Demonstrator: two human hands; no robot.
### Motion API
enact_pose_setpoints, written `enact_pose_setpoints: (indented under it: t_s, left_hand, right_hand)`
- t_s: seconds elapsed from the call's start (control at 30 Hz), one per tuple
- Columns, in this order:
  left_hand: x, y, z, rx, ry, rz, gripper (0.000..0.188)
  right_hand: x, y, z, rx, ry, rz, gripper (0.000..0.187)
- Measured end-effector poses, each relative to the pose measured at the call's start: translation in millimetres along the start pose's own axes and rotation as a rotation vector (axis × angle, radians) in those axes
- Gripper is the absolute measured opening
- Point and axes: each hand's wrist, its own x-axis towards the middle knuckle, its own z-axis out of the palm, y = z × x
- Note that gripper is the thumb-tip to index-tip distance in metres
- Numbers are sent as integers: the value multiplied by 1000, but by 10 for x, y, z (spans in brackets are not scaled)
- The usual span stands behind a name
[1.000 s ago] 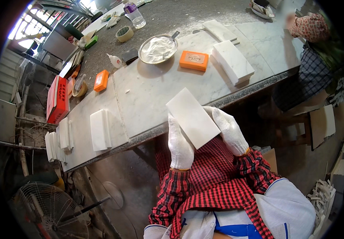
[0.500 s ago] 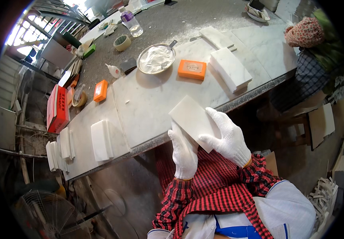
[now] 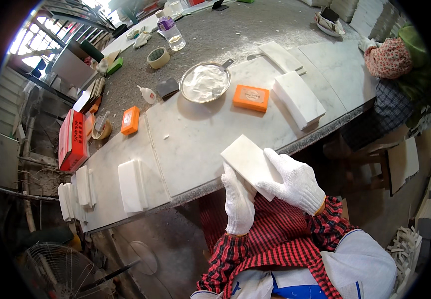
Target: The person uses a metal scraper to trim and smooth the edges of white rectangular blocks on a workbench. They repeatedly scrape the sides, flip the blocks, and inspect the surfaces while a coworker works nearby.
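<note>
Both my hands wear white knitted gloves and hold one white rectangular stone tile (image 3: 250, 160) just over the table's near edge. My left hand (image 3: 240, 207) supports it from the lower left, its fingers partly hidden beneath the tile. On the tile's right edge, my right hand (image 3: 297, 183) grips with the thumb over the face and the fingers along the far side. Beyond them a stack of white tiles (image 3: 300, 102) lies on the table, with an orange box (image 3: 251, 97) to its left.
A metal bowl of white paste (image 3: 204, 82) holds a spatula. Further left are a glue bottle (image 3: 148, 94), a tape roll (image 3: 158, 58), an orange box (image 3: 130, 120), a red carton (image 3: 73, 141) and upright white tiles (image 3: 132, 186). Another person (image 3: 390, 60) sits at right.
The tile is tilted a little differently, with its lower left edge now showing more. Hands, tile and table all sit slightly lower and further right in the picture; the grip stays.
</note>
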Motion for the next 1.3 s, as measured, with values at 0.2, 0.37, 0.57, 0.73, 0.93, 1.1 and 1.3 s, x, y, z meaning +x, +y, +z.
enact_pose_setpoints:
  t_s: [0.2,0.37,0.57,0.73,0.93,1.1,1.3]
  left_hand:
    - [33,-9,-77,103,39,25,88]
    - [-10,2,-18,150,4,18,100]
    - [8,346,22,148,-109,-38,110]
    - [-26,817,-506,1020,301,294,70]
    - [-200,1324,-1285,1828,834,351,80]
    - [-363,1495,-1700,1967,1049,125,90]
    - [-371,1548,-2048,1735,995,196,92]
  right_hand:
    - [81,-39,-3,22,-63,-12,94]
    - [160,-91,-72,58,-73,43,108]
    - [191,138,-233,183,240,2,88]
    - [440,650,-417,-288,621,203,87]
    - [819,1111,-422,-478,589,264,84]
    - [954,1014,-415,-464,496,336,79]
    - [970,918,-463,-504,374,413,78]
